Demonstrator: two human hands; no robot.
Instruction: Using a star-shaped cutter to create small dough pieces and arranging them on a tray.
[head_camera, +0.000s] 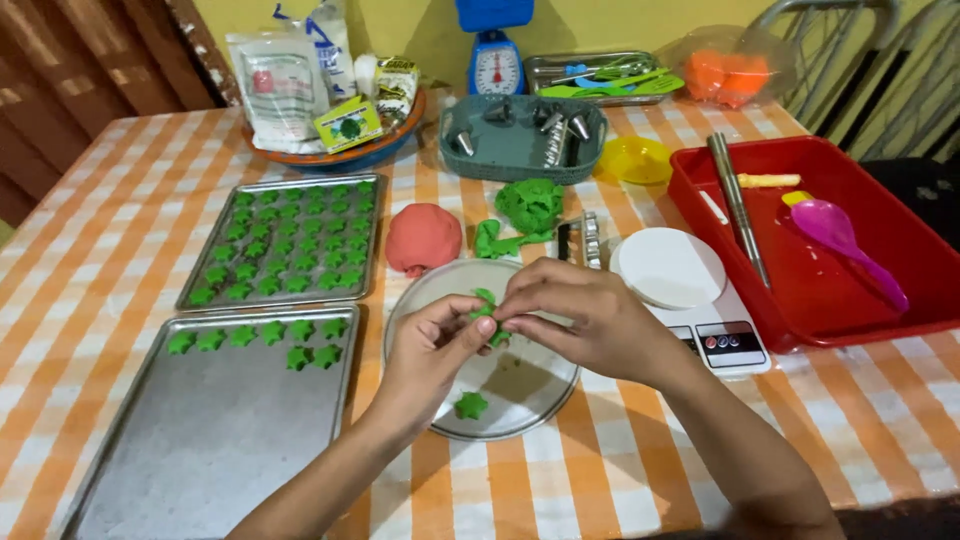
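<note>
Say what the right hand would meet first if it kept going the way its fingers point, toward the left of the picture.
The right hand points at the green dough piece pinched between both hands, then the left hand. Its fingertips already seem to touch the dough; depth is unclear.

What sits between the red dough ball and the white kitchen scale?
In the head view, between the red dough ball and the white scale lie a green dough lump with strips, then a metal cutter.

Home kitchen table, checked cloth (130, 200), baking trays (215, 440), dough (424, 237), kitchen scales (690, 300), piping tips
</note>
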